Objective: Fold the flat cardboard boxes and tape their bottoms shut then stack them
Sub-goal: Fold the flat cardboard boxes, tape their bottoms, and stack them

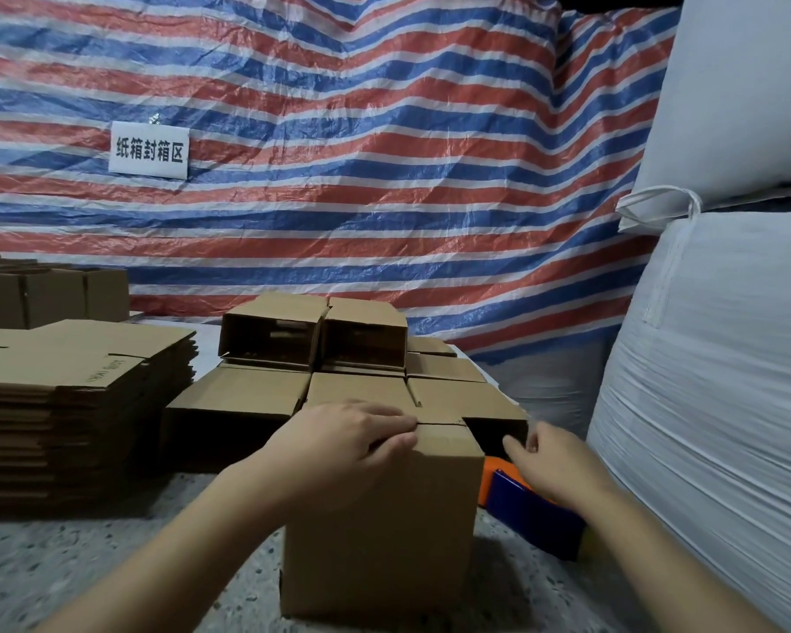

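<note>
the folded box (384,527) stands upright near the front of the bench (88,564), a grey speckled surface, with its top flaps turned in. behind the bench hangs a red, white and blue striped tarp (384,153) carrying a white sign (149,150) with printed characters, and big white sacks (727,312) are piled up along the right side.

just behind the box sits a stack of finished boxes (320,358), lying on their sides in two tiers with their open ends facing forward. to the left is a thick pile of flat boxes (74,395), with more cardboard further back in the left corner. a blue and orange tape dispenser (530,504) lies on the bench just right of the box, partly hidden under the right forearm.

the left hand (343,445) rests on top of the box, fingers fairly straight, pressing the flaps down. the right hand (553,463) hovers beside the box's upper right edge, above the dispenser, fingers loosely spread and holding nothing.
</note>
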### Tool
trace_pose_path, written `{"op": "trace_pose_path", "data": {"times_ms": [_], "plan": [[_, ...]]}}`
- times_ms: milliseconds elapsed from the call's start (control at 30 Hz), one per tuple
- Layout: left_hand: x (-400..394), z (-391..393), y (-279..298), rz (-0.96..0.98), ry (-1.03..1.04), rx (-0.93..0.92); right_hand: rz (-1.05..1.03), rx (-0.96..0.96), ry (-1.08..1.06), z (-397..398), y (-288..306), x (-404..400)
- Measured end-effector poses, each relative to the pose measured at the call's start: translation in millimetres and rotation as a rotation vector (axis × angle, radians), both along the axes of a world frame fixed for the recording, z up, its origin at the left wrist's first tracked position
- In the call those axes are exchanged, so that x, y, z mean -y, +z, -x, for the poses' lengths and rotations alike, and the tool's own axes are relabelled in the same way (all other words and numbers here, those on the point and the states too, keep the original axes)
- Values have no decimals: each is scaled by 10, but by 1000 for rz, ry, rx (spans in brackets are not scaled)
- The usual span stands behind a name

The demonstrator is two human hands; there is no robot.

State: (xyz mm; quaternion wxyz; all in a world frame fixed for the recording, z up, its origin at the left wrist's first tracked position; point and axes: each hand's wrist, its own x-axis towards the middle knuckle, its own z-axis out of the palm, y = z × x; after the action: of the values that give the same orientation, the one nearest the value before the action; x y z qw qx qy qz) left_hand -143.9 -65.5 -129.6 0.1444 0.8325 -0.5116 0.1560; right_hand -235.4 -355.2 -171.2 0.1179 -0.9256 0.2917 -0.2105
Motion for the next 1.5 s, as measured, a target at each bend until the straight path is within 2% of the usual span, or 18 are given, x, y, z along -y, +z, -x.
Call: {"op": "trace_pose_path", "data": {"times_ms": [100, 233, 533, 667, 767, 867, 967, 1033, 1200, 1367, 1433, 1500], "plan": [[0, 21, 9, -11, 10, -2, 108, -251, -62, -1, -125, 45], [-11, 48, 15, -24, 32, -3, 113, -403, -116, -7, -341, 22], [-18, 27, -14, -29, 39, 26, 219, -243, -91, 69, -579, 65], [-24, 12, -13, -31, 35, 2, 161, -260, -77, 27, -536, 128], [-27, 7, 2, -36, 30, -20, 83, -165, -41, 13, -407, 167], [-36, 18, 22, -39, 23, -33, -40, 69, 8, 29, -24, 99], [-59, 28, 49, -44, 18, -72, -290, 316, 95, 73, 593, -87], [-72, 46, 74, -51, 20, -95, -451, 375, 191, 100, 1000, -245], [-99, 85, 155, -94, 12, -190, -808, 217, 552, 84, 1613, -607], [-110, 93, 178, -57, 14, -278, -832, -12, 537, -142, 1700, -741], [-130, 87, 179, 42, 4, -422, -829, -80, 532, -209, 1703, -772], [-147, 59, 178, 263, -29, -629, -811, -113, 540, -267, 1718, -780]]}}
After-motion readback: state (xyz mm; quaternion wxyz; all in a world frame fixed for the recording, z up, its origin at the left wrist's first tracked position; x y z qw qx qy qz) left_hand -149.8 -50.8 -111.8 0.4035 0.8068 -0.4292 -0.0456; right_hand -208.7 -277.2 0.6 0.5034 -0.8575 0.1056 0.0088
